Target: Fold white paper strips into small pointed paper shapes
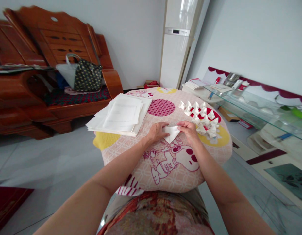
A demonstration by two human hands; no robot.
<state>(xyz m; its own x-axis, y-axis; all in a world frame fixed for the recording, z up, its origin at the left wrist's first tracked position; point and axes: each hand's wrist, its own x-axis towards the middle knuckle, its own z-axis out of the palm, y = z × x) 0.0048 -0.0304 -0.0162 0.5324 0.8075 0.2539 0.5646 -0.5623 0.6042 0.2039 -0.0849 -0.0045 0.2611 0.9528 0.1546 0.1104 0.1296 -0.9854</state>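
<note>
Between my two hands is a sheet of white folded paper (pixel 172 134), its point toward me, just over the cloth-covered round table (pixel 138 155). My left hand (pixel 157 132) grips its left corner between thumb and fingers. At the right corner, my right hand (pixel 189 130) pinches the paper's upper edge. Just beyond my right hand stand several small folded paper pieces (pixel 195 117) with pointed tips, grouped in rows. To the left of my left hand lies a stack of paper sheets (pixel 123 112), some with faint print.
A glass-topped cabinet (pixel 254 106) with cups and papers on it runs along the right. On the left, a wooden bench (pixel 111 81) holds a dark patterned bag (pixel 88 75). A tall white air conditioner (pixel 175 58) stands in the far corner.
</note>
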